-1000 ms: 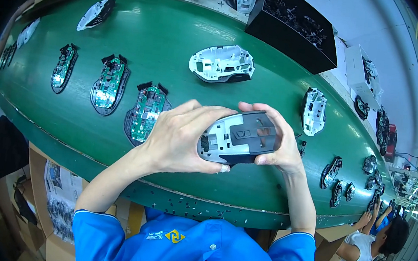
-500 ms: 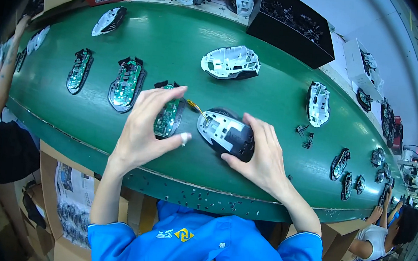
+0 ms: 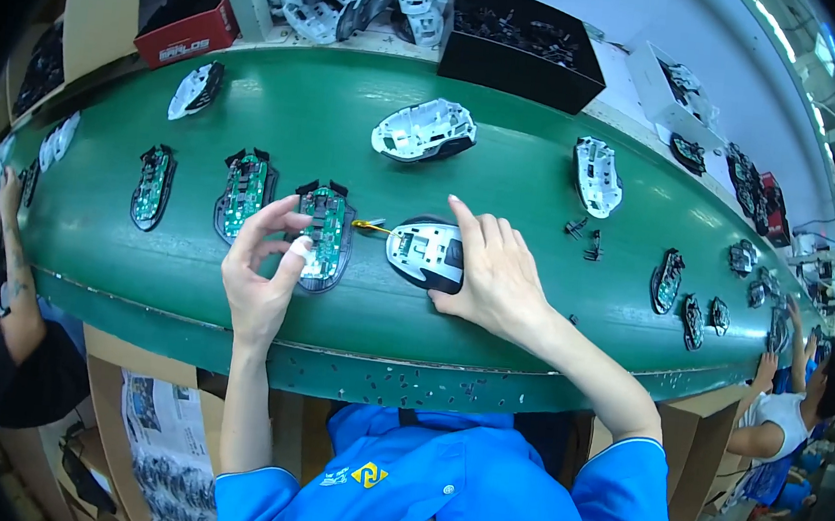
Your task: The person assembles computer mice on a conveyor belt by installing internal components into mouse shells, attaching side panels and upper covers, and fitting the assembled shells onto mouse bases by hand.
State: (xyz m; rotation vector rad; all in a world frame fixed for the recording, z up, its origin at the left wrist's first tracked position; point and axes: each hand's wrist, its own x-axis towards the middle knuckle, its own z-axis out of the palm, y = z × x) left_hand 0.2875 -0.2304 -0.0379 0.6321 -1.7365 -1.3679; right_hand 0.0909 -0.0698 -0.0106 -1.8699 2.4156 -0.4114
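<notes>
My right hand [image 3: 498, 280] grips the right end of a white-and-black mouse-shaped shell [image 3: 423, 249] lying on the green bench, thumb at its near edge and fingers over the far side. A thin yellow cable [image 3: 373, 226] runs out of the shell's left end toward a green circuit board [image 3: 326, 227] on a dark base. At that board's left edge is my left hand [image 3: 269, 264], its fingers curved and apart, with a white wrap on the thumb tip. Whether its fingertips touch the board I cannot tell.
More board assemblies [image 3: 152, 187] lie to the left. White half shells [image 3: 424, 131] sit farther back. Small black parts [image 3: 586, 233] and dark assemblies [image 3: 668, 281] lie rightward. A black bin [image 3: 526, 50] and red box [image 3: 186, 32] line the back. Other people sit at both ends.
My left hand has drawn back and its fingers have curled in, uncovering more of the circuit board. My right hand still holds the shell, now turned more level. The whole view has shifted.
</notes>
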